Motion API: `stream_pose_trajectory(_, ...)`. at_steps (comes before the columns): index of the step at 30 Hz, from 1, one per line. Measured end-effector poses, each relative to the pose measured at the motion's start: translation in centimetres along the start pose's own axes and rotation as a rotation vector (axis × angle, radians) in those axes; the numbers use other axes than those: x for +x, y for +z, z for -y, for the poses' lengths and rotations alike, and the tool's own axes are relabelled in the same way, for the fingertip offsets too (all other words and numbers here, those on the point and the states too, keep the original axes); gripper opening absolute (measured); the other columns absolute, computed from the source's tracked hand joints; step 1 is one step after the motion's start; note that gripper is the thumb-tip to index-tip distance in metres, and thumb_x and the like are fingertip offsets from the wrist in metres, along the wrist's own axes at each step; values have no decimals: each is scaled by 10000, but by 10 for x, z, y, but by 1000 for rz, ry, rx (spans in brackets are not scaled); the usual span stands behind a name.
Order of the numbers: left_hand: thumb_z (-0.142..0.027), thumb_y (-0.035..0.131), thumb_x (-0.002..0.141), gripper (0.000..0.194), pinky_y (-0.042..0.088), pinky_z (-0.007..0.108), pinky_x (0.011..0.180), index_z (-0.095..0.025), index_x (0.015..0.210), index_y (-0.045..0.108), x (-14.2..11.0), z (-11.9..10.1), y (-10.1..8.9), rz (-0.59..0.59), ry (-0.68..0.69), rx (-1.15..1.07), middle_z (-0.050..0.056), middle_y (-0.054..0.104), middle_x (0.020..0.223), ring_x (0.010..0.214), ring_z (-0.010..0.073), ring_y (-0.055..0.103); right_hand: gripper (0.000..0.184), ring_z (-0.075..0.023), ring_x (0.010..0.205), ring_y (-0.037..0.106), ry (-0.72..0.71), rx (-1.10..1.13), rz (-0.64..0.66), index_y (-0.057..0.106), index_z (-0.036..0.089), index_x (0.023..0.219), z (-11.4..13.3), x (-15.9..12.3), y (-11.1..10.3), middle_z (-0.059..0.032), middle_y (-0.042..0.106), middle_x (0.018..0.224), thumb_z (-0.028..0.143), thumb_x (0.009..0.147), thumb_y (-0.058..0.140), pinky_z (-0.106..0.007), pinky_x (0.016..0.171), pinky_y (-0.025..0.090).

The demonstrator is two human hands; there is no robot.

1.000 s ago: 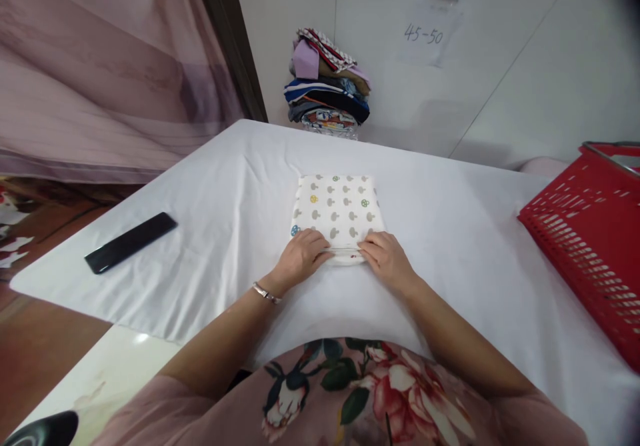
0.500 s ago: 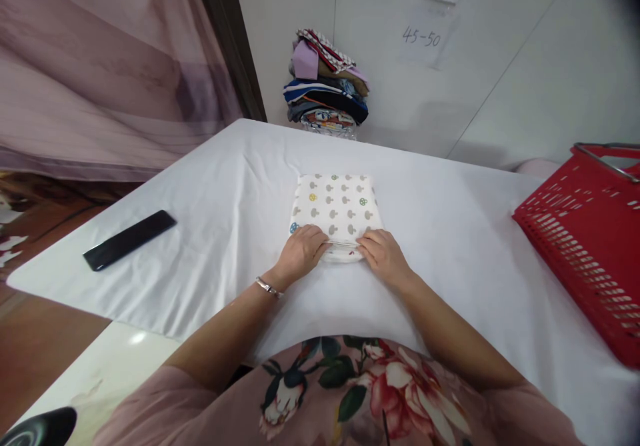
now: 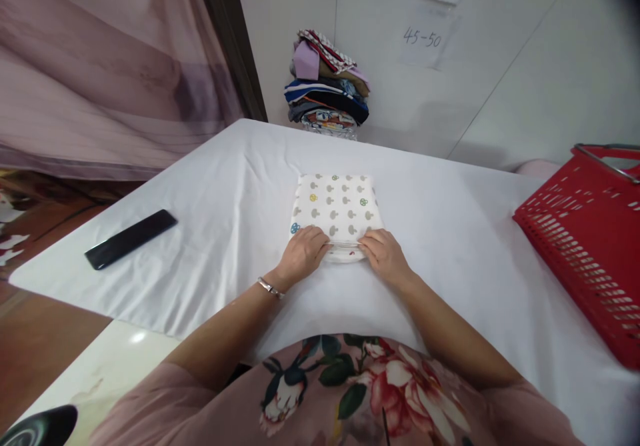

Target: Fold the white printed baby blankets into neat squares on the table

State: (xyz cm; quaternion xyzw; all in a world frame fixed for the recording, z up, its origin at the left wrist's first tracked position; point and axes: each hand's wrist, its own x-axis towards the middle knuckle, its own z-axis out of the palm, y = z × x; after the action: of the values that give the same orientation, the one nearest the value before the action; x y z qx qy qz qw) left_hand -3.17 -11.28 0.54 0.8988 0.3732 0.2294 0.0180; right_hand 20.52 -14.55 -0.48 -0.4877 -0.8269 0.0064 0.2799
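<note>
A folded white cloth with small grey mushroom shapes and a few blue, yellow and green ones lies flat in front of me. My left hand pinches the near folded edge at its left side, fingers closed on the fabric. At the right side of that same edge, my right hand pinches the cloth too. Between the hands the layered edge runs straight, and a short rounded flap of the cloth shows just below it. Both thumbs are partly hidden.
A white-covered table bears everything here. To the left lies a black phone. A red plastic basket with a metal handle stands at the right edge. Behind the table's far edge rises a pile of folded clothes against the wall.
</note>
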Motion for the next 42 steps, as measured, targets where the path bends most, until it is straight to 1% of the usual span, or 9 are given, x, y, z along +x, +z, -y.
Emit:
stream_pose_trajectory(8, -310, 379, 937, 255, 408, 353, 738, -169, 873, 581, -1, 0, 0, 19, 33, 7, 69, 575, 840, 816, 200, 497, 223, -217, 881, 515, -13, -9, 67, 632, 200, 1034, 2, 0, -2, -80, 609, 984, 337, 906, 511, -352, 757, 396)
stream_pose_trajectory(11, -353, 435, 917, 229, 413, 361, 753, -179, 932, 582, -2, 2, -2, 19, 55, -16, 68, 579, 875, 855, 207, 508, 198, -213, 869, 507, -10, -47, 74, 635, 199, 1028, 4, 1, 0, -78, 606, 967, 282, 912, 497, -347, 746, 390)
stream_pose_trajectory(18, -285, 408, 928, 194, 414, 335, 713, -184, 875, 566, -1, -4, -5, -30, 60, 45, 53, 575, 830, 792, 190, 507, 222, -205, 856, 498, -7, -32, -55, 624, 190, 1020, 11, -1, -4, -79, 605, 946, 215, 936, 420, -347, 750, 383)
stream_pose_trajectory(24, -292, 446, 913, 178, 421, 350, 722, -179, 832, 558, -6, -6, -5, 32, 94, 56, 55, 563, 814, 807, 204, 502, 189, -202, 834, 492, -44, -55, 74, 636, 197, 982, 8, -5, -1, -67, 601, 904, 202, 917, 459, -342, 743, 380)
stream_pose_trajectory(28, -412, 573, 836, 266, 430, 376, 770, -185, 973, 558, -11, -4, -10, 71, 119, -1, 63, 576, 912, 868, 222, 503, 176, -196, 838, 487, -41, -59, 80, 632, 195, 972, 7, -5, 2, -64, 600, 911, 192, 910, 467, -337, 750, 378)
stream_pose_trajectory(30, -398, 614, 809, 321, 428, 387, 799, -186, 1040, 546, -12, -3, -11, 72, 128, -1, 69, 582, 958, 906, 233, 505, 165, -193, 835, 487, -50, -57, 82, 628, 191, 974, 6, -5, 1, -62, 596, 912, 216, 909, 479, -336, 754, 378)
stream_pose_trajectory(35, -250, 500, 882, 115, 424, 369, 762, -184, 943, 571, -9, -4, -6, 39, 111, 42, 59, 590, 894, 860, 213, 512, 199, -201, 848, 485, -115, -63, 112, 602, 187, 1045, 1, -5, -5, -69, 591, 939, 279, 890, 519, -337, 751, 377)
stream_pose_trajectory(39, -228, 468, 890, 121, 422, 366, 741, -184, 897, 579, -7, -9, 1, 19, 112, 73, 55, 586, 855, 829, 209, 507, 182, -182, 803, 480, -132, -81, 83, 626, 181, 953, -5, -10, -8, -61, 593, 873, 177, 910, 450, -309, 708, 361)
stream_pose_trajectory(42, -223, 462, 890, 132, 425, 369, 741, -182, 882, 587, -10, -12, 1, 24, 118, 71, 58, 589, 851, 831, 213, 508, 193, -179, 802, 472, -121, -80, 66, 634, 179, 927, -6, -13, -7, -60, 590, 864, 161, 909, 443, -305, 704, 353)
